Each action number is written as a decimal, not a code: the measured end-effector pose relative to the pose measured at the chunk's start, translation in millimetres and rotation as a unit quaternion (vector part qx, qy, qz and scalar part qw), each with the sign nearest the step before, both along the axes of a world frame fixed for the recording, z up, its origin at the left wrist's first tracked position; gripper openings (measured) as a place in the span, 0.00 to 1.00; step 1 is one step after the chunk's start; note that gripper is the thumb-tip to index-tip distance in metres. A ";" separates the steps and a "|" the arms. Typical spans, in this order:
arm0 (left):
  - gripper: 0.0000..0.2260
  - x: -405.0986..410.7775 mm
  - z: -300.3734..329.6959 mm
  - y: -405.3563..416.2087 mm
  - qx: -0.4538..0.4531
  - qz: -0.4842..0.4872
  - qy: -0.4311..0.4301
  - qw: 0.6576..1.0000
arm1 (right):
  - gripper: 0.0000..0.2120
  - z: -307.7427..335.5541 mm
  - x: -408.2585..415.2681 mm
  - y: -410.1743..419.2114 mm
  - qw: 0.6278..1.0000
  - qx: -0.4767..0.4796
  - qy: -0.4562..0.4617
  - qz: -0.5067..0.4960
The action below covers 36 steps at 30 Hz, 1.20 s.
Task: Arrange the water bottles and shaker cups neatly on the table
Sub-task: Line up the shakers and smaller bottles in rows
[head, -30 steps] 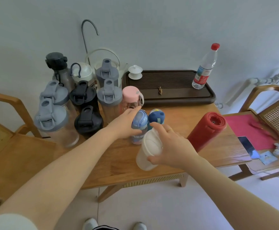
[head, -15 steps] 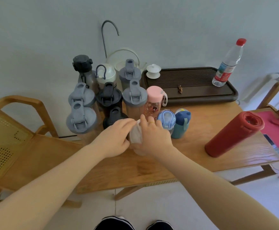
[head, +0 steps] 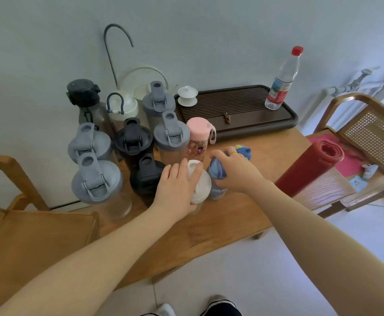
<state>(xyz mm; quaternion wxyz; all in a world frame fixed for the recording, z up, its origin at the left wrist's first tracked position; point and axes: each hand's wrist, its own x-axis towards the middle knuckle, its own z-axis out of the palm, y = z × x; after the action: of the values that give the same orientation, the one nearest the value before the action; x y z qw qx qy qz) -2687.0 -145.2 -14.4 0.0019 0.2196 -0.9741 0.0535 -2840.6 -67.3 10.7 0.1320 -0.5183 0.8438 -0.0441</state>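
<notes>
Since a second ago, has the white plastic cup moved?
Yes. The white plastic cup has gone left, from the right hand to under the left hand, now standing beside the black-lidded shaker, left of the blue bottle.

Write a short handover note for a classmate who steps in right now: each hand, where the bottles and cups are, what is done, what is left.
Left hand: resting on the lid of the white cup, gripping it.
Right hand: closed around the light blue bottle, beside the white cup.
Placed: grey and black shaker cups, e.g. and, and the pink bottle stand grouped at the table's left rear.
Left: settle the white cup and light blue bottle into the group; the dark blue bottle behind the right hand, the red bottle lying on its side, and the clear bottle on the tray are still apart.
</notes>
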 end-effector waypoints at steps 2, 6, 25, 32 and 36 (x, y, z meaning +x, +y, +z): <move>0.39 -2.8 -0.8 -2.2 -0.013 0.000 0.012 1.000 | 0.31 -1.1 -0.5 7.6 1.000 0.021 0.011 0.000; 0.37 -8.2 -1.1 -4.8 0.009 0.009 0.034 0.999 | 0.30 -1.7 -2.4 20.4 0.999 0.022 0.034 0.005; 0.41 -32.0 4.4 -0.3 0.008 0.016 0.116 0.993 | 0.30 24.5 -39.9 66.0 0.963 -0.248 0.108 -0.016; 0.34 -60.6 24.9 16.1 0.081 -0.100 0.095 0.987 | 0.30 21.5 -74.7 126.5 0.912 -0.238 0.025 -0.334; 0.35 -73.6 22.4 18.8 0.098 -0.093 0.042 0.990 | 0.34 15.2 -84.1 131.2 0.899 -0.258 -0.029 -0.352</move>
<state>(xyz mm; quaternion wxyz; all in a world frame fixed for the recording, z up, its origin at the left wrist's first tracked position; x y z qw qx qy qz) -2760.6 -126.4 7.9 0.0264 0.1294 -0.9899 -0.0517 -2924.7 63.8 25.9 -0.0057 -0.2018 0.9260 -0.3190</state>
